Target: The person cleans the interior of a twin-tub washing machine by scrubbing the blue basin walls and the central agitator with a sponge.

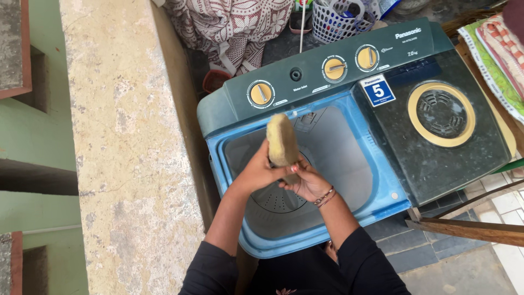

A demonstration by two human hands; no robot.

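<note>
My left hand (258, 172) and my right hand (309, 182) both grip the lower end of a worn yellowish sponge (281, 139), which stands upright above the open wash tub (284, 205) of a dark green, blue-rimmed twin-tub washing machine (349, 65). The tub's grey inside and perforated bottom show below my hands. My right wrist carries thin bangles. Black sleeves cover both upper arms.
A rough concrete parapet (125, 142) runs along the left, close to the machine. The spinner lid with a round yellow-ringed window (441, 113) lies to the right. Patterned cloth (229, 27) and a white plastic basket (341, 19) sit behind. Folded fabrics (499, 54) and a wooden plank (469, 229) are at right.
</note>
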